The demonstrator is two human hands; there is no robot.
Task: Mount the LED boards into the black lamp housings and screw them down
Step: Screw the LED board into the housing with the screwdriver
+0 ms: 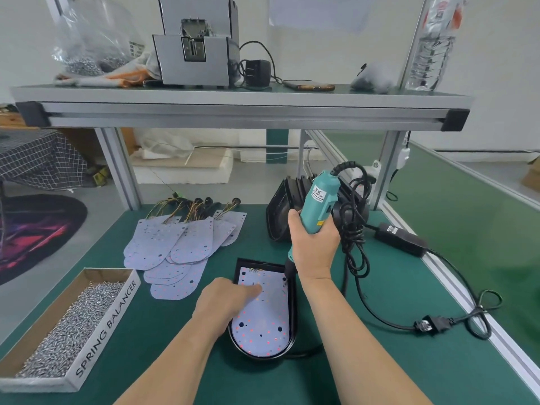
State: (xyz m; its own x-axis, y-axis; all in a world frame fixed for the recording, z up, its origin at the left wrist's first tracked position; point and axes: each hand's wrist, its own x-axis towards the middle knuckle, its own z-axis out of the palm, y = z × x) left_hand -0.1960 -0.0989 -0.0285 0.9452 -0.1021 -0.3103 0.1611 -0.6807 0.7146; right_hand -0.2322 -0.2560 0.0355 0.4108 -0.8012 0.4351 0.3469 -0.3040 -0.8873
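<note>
LED board (264,314) lies in housing (293,302) (screw box (70,325) left).

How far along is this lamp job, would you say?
Done: one LED board lies seated in the black housing in front. In hand: the left hand presses that board down while the right hand holds the teal screwdriver, tip at the board's far right corner. Left: loose boards wait in a pile, more housings stand behind; screws already driven, I cannot tell.
</note>
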